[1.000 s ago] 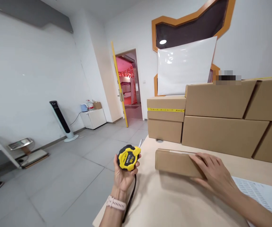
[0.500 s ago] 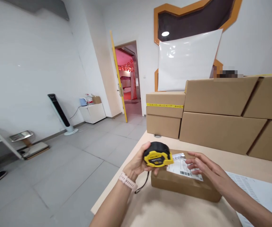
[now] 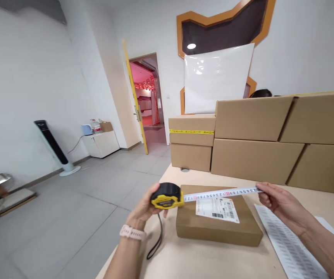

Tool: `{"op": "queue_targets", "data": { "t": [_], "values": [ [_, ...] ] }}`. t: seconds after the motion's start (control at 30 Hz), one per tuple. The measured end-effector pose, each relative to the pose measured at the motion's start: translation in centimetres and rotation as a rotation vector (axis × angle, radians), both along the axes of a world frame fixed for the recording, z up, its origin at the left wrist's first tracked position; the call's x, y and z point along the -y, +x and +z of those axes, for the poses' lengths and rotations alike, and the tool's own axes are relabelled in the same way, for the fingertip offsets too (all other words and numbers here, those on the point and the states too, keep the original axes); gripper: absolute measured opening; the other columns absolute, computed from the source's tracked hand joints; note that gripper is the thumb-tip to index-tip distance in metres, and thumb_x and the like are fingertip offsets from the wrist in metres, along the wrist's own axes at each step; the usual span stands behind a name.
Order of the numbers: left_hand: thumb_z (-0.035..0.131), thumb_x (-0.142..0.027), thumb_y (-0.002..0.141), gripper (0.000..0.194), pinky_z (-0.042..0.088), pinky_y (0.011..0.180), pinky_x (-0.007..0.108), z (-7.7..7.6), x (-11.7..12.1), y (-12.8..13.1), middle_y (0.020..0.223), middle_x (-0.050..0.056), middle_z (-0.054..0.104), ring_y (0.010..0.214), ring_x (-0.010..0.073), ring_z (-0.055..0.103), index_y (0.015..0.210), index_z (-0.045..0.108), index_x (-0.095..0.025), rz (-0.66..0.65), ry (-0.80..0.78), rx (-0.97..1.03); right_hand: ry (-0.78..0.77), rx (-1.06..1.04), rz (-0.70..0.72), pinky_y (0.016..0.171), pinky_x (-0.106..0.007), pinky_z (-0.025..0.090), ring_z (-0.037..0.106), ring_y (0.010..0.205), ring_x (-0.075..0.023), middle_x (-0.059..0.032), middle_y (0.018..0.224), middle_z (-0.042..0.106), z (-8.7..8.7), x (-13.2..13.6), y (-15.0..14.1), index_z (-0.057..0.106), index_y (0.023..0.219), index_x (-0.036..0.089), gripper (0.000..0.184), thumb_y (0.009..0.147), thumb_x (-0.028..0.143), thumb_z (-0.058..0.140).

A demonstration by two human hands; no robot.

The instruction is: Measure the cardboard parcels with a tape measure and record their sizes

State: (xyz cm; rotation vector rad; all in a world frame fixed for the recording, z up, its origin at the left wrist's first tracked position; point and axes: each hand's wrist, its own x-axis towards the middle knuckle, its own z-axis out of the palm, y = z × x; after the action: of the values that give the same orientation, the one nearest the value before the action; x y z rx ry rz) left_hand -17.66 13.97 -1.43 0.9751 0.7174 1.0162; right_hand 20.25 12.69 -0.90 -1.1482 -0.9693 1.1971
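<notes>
My left hand (image 3: 143, 207) is closed round a black and yellow tape measure (image 3: 167, 197), its dark wrist strap (image 3: 157, 242) hanging down. Pinched in my right hand (image 3: 274, 197) is the free end of the white tape blade (image 3: 219, 193), which stretches out between both hands. Below the blade, a brown cardboard parcel (image 3: 219, 234) lies flat on the table. A white shipping label (image 3: 217, 210) with printed text and barcodes is stuck on its top. The blade passes above the parcel's far part; whether it touches the top I cannot tell.
Stacked cardboard boxes (image 3: 257, 155) line the table's far side. Printed sheets (image 3: 289, 240) lie under my right forearm. Table (image 3: 196, 259) ends at its left edge, with grey floor beyond. Behind the boxes shows the top of a person's head (image 3: 260, 93).
My right hand has moved right, drawing the blade out of the tape measure. The view has turned slightly right, and the parcel's label is now uncovered.
</notes>
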Motion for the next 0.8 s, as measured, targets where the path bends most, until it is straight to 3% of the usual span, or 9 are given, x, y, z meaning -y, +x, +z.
{"op": "queue_targets", "data": {
  "t": [0.1, 0.17, 0.33, 0.53, 0.7, 0.8],
  "values": [
    [0.054, -0.047, 0.083, 0.045, 0.049, 0.035, 0.026, -0.3, -1.0, -2.5, 0.060, 0.013, 0.071, 0.044, 0.0183, 0.061, 0.072, 0.071, -0.006, 0.107, -0.029, -0.014, -0.020, 0.016, -0.041, 0.042, -0.023, 0.031, 0.035, 0.048, -0.0100, 0.0033, 0.053, 0.044, -1.3, -0.4, 2.5, 0.058, 0.065, 0.021, 0.027, 0.066, 0.040, 0.076],
    [0.055, -0.044, 0.083, 0.042, 0.051, 0.035, 0.029, -0.6, -1.5, -3.5, 0.061, 0.014, 0.071, 0.046, 0.0219, 0.064, 0.070, 0.070, -0.007, 0.146, -0.067, -0.038, -0.051, 0.045, -0.008, 0.043, -0.021, 0.029, 0.033, 0.046, -0.0082, 0.0039, 0.050, 0.046, -2.7, -0.5, 2.8, 0.056, 0.064, 0.020, 0.030, 0.067, 0.042, 0.075],
    [0.056, -0.039, 0.084, 0.039, 0.050, 0.033, 0.030, -1.3, -1.8, -4.6, 0.055, 0.013, 0.069, 0.043, 0.0231, 0.063, 0.062, 0.068, -0.008, 0.217, -0.136, -0.102, -0.102, 0.118, 0.087, 0.049, -0.021, 0.031, 0.041, 0.049, -0.0075, 0.0031, 0.052, 0.054, -5.4, -0.8, 1.5, 0.056, 0.067, 0.018, 0.034, 0.070, 0.048, 0.073],
    [0.054, -0.043, 0.083, 0.041, 0.043, 0.028, 0.026, -1.9, -2.7, -5.6, 0.048, 0.009, 0.066, 0.033, 0.0203, 0.059, 0.058, 0.064, -0.012, 0.322, -0.176, -0.152, -0.108, 0.145, 0.127, 0.051, -0.021, 0.033, 0.044, 0.050, -0.0078, 0.0036, 0.053, 0.055, -5.6, -0.8, 0.6, 0.053, 0.065, 0.018, 0.040, 0.070, 0.055, 0.071],
    [0.055, -0.048, 0.080, 0.045, 0.030, 0.022, 0.021, -2.4, -3.1, -6.4, 0.041, 0.010, 0.062, 0.030, 0.0216, 0.057, 0.053, 0.062, -0.012, 0.334, -0.170, -0.172, -0.108, 0.142, 0.110, 0.050, -0.020, 0.031, 0.042, 0.050, -0.0073, 0.0042, 0.052, 0.053, -6.2, -0.6, 0.4, 0.055, 0.067, 0.018, 0.039, 0.070, 0.052, 0.073],
    [0.054, -0.048, 0.080, 0.046, 0.030, 0.024, 0.021, -2.4, -3.0, -6.5, 0.043, 0.011, 0.063, 0.031, 0.0213, 0.058, 0.053, 0.062, -0.012, 0.340, -0.158, -0.173, -0.119, 0.113, 0.101, 0.050, -0.020, 0.031, 0.040, 0.051, -0.0071, 0.0044, 0.054, 0.052, -6.7, -0.5, 0.2, 0.056, 0.069, 0.018, 0.037, 0.071, 0.052, 0.072]
  ]
}}
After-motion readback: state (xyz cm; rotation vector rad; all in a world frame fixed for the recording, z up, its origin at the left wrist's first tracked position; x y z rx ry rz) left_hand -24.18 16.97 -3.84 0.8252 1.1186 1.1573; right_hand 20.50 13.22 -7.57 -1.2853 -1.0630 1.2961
